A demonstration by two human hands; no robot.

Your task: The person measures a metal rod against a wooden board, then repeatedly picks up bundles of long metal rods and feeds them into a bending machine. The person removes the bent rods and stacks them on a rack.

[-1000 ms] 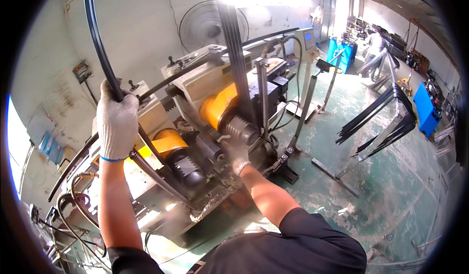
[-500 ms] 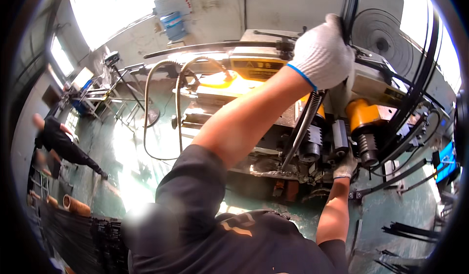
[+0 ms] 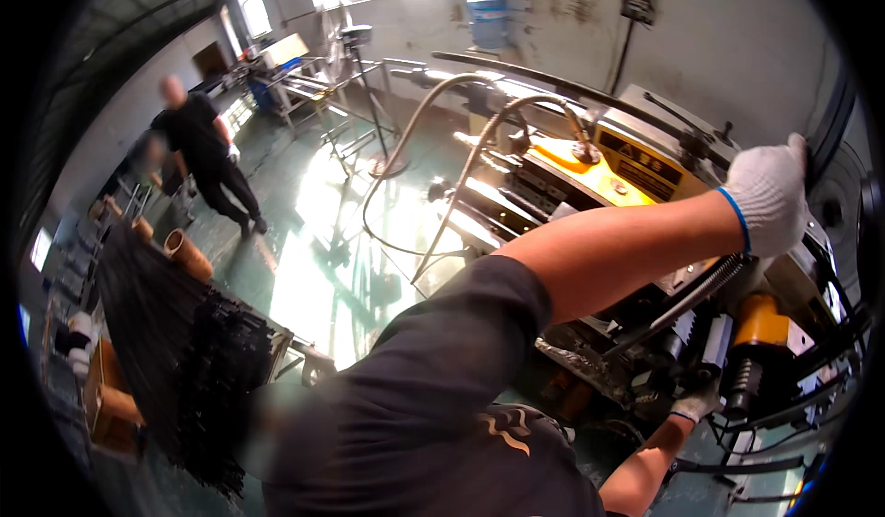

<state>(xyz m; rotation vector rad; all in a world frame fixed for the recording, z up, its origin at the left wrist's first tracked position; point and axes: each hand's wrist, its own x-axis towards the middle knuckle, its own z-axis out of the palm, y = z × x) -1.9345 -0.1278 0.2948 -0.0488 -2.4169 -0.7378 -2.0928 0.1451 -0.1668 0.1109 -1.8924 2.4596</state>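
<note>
My left hand, in a white knitted glove with a blue cuff, is closed at the upper right against a long black bar. Its fingertips are hidden behind the glove's back. Lower down, my gloved right hand reaches in at the machine's near side, just below a grey rectangular block; its fingers are mostly hidden there. Beside that block sit a yellow cylinder and a ribbed dark shaft. A metal spring-like hose runs beneath my left forearm.
The machine carries a sunlit yellow plate and looping hoses. On the left lies a large bundle of black tubes, near a brown cardboard tube. A person in dark clothes stands beyond. A blue water bottle is by the wall.
My view has swung left, so the machine and both hands appear farther right, and more of the tube bundle and the person shows. Both hands stay at about the same places on the machine.
</note>
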